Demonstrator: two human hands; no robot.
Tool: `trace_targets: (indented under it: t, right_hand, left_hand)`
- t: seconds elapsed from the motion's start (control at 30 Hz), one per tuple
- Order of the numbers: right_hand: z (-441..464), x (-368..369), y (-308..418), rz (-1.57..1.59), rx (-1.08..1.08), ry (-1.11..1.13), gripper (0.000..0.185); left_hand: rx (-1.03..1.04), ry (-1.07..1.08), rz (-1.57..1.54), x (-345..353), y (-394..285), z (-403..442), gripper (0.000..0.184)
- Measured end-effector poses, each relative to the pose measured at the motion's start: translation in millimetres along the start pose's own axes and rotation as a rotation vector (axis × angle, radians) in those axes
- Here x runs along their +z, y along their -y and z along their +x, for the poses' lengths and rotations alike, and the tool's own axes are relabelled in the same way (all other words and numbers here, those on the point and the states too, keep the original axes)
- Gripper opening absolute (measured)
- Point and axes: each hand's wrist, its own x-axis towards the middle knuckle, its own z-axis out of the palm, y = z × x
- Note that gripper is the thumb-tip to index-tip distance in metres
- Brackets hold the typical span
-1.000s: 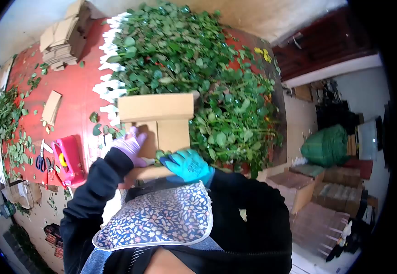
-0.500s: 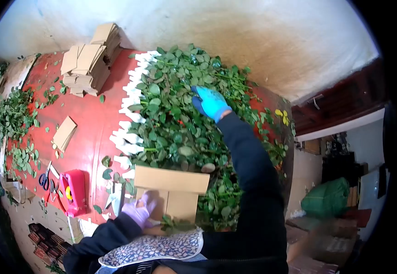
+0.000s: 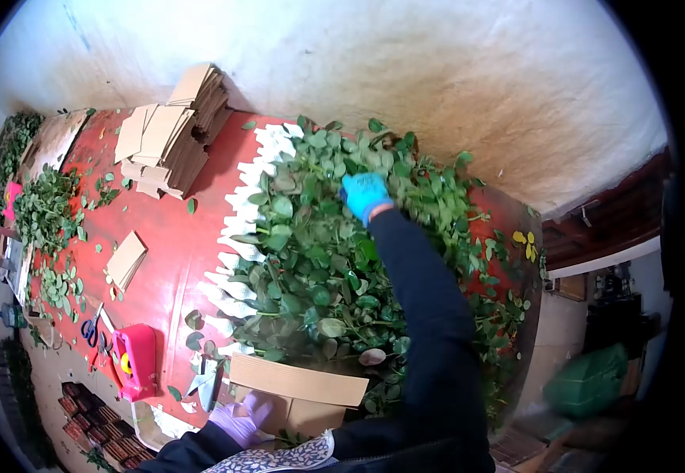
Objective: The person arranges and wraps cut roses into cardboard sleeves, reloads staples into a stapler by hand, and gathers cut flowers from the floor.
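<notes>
My right hand [image 3: 366, 197], in a blue glove, is in among a broad pile of leafy green stems [image 3: 319, 268]. Its fingers are curled around stems there, with the fingertips partly hidden by leaves. Many of these stems end on the left in white sleeve-like covers [image 3: 236, 244], lined up in a row. Low in the view, my left hand [image 3: 240, 418], in a lilac glove, rests at the left side of a folded cardboard piece [image 3: 299, 382], fingers apart. The cardboard lies against the near edge of the pile, and its lower part is cut off by my clothing.
Stacked flat cardboard [image 3: 173, 138] stands on the red table [image 3: 201, 229] near the wall. A small cardboard stack [image 3: 126, 260], scissors [image 3: 92, 327], pliers [image 3: 106, 351], a pink tape dispenser [image 3: 136, 363] and a grey-bladed tool [image 3: 204, 382] lie left. A green bundle [image 3: 587, 382] sits right.
The camera view has shifted, so the table appears lower and farther right. My right hand has curled its fingers into the foliage. My left hand stays by the cardboard.
</notes>
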Motion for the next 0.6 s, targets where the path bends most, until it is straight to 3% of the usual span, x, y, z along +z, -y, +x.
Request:
trace_targets:
  t: [0.03, 0.13, 0.27, 0.37, 0.43, 0.5, 0.6]
  right_hand:
    - [-22, 3, 7, -0.027, -0.057, -0.070, 0.017]
    - [-77, -41, 36, -0.219, -0.019, 0.019, 0.016]
    - [-92, -76, 5, -0.110, -0.067, -0.414, 0.008]
    - [-88, -139, -14, -0.144, -0.095, -0.577, 0.018]
    - [-88, -174, -18, -0.086, -0.059, -0.463, 0.025]
    - [-64, -171, -30, -0.003, -0.093, -0.420, 0.019]
    - [-28, -135, -48, 0.044, -0.014, -0.183, 0.022]
  left_hand:
    - [0.007, 0.004, -0.012, -3, -1, 0, 0.066]
    - [0.054, -0.104, -0.026, 16, 7, 2, 0.076]
    - [-0.006, -0.109, -0.076, 34, 12, 7, 0.079]
    - [0.120, -0.200, 0.027, 12, 3, -2, 0.081]
    - [0.129, -0.217, -0.016, 12, 4, 0, 0.080]
    - [0.113, -0.187, 0.023, 8, 1, -1, 0.076]
    - [0.062, -0.224, -0.107, 37, 9, 4, 0.072]
